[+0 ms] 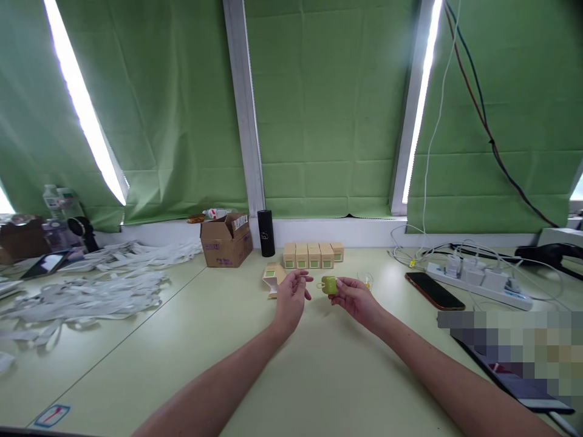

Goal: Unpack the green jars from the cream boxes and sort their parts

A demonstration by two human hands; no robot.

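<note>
My right hand [357, 298] pinches a small green case [329, 285] with a thin loop on its left side, held above the table. Just left of it is my left hand [292, 297], fingers apart and slightly curled, not touching the case. Partly behind my left hand, an opened small cardboard box [272, 276] lies on the table. Several small closed boxes [314, 256] with green labels stand in a row farther back. A small clear item [365, 280] lies behind my right hand.
A larger carton [226, 241] and a black cylinder [266, 233] stand at the back. White strips [100, 297] cover the left side. To the right are a phone [434, 291], a power strip [480, 284] with cables, and a dark tablet-like device [505, 376].
</note>
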